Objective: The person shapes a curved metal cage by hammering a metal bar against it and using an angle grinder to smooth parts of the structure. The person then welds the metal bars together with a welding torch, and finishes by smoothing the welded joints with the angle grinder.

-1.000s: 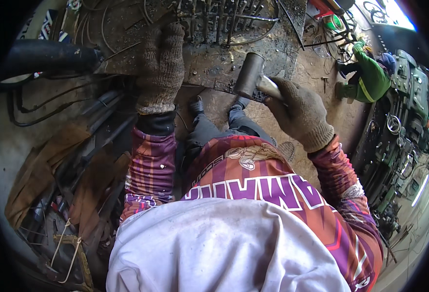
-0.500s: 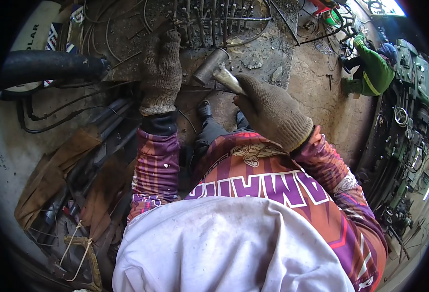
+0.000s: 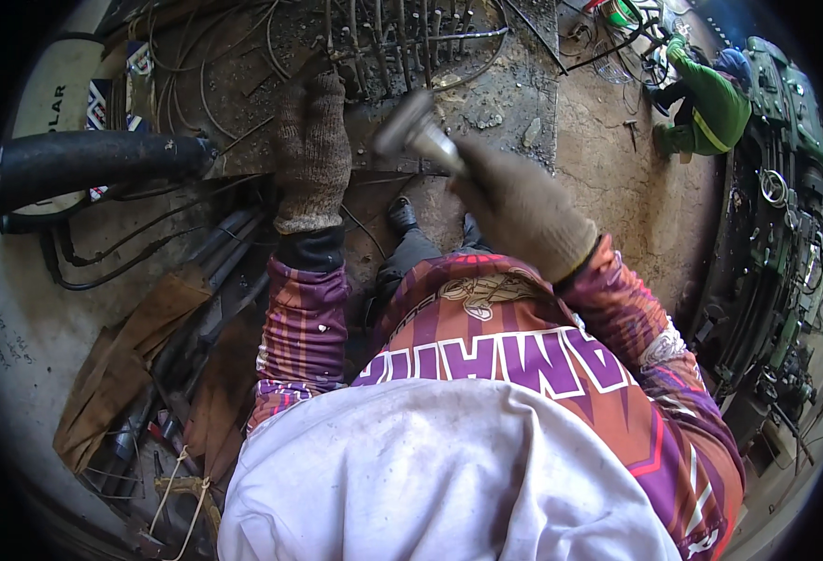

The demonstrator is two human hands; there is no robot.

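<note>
My right hand (image 3: 525, 206), in a brown knitted glove, grips a hammer (image 3: 435, 145) by its pale handle. The cylindrical metal head, smeared by motion, hangs over the front edge of a dirty metal table (image 3: 514, 79). My left hand (image 3: 312, 154), gloved alike, reaches over the table's edge toward a row of upright metal rods (image 3: 402, 47). Its fingers look curled, with their tips turned away from view; what they hold is hidden. A thin crossbar (image 3: 467, 36) runs among the rods, right of my left hand. Grit and flakes lie around them.
A thick black hose (image 3: 103, 166) and cables lie to the left. Brown cloths (image 3: 121, 365) cover metal bars at lower left. A person in green (image 3: 710, 107) crouches at upper right beside a large green machine (image 3: 785, 215).
The hammer and my right hand have shifted slightly and are now blurred by motion. My left hand stays near the rods. The whole view has shifted a little.
</note>
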